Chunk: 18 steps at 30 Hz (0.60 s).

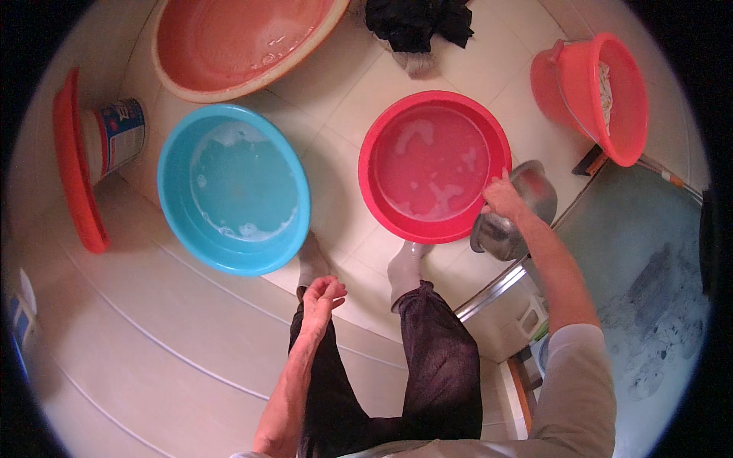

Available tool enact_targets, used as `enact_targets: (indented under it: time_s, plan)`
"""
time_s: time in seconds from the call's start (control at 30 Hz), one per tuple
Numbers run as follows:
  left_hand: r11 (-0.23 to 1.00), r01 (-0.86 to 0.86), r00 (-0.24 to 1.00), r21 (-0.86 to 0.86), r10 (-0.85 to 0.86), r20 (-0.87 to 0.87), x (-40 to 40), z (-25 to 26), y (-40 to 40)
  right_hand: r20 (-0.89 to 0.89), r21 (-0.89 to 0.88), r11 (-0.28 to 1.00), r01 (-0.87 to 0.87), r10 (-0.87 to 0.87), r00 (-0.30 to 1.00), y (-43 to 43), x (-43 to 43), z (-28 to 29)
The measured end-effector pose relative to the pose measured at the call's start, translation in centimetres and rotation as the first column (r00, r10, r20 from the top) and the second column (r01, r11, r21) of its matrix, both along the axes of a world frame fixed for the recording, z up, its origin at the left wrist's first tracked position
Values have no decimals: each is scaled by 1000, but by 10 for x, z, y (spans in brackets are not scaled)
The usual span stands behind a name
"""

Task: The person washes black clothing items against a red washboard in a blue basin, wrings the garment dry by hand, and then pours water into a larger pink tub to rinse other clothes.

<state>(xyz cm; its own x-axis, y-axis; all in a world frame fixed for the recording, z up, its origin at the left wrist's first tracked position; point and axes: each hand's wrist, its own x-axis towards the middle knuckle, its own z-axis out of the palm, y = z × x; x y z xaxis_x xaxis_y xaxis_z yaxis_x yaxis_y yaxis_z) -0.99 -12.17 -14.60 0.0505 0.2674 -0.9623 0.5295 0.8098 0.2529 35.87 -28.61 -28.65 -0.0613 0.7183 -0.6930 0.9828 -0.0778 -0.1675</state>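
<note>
A red plastic basin [435, 163] of cloudy, sudsy water stands on the floor before me. At its right rim is my right hand [504, 198], its fingers closed on the edge of a tilted stainless steel bowl [529, 197]; part of the bowl lies behind the hand and forearm. To the left is a blue plastic basin [233, 189], also with water and foam. My left hand [325, 295] hovers over my left leg, below and right of the blue basin, fingers loosely bent and holding nothing.
A large orange-red tub [240, 51] with a little water is at the top left, near black cloth [418, 23]. A red bucket [572, 91] with pale contents stands at the upper right, beside a metal door track [492, 292]. Left are a red lid-like object [77, 166] and a labelled container [121, 136].
</note>
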Motion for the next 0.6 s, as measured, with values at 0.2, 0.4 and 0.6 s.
enact_targets:
  time_s: [0.2, 0.4, 0.6]
  plan:
    - [994, 49, 997, 96, -55, 60, 24, -29, -12, -82, 6, 997, 76, -76, 994, -31, 16, 33]
    - [984, 138, 986, 112, -146, 74, 54, -58, -14, 56, 38, 935, 353, -355, 933, -53, 26, 93]
    - [972, 209, 975, 110, -215, 46, 69, -103, -22, 119, 197, 806, 558, -584, 803, -90, 36, 138]
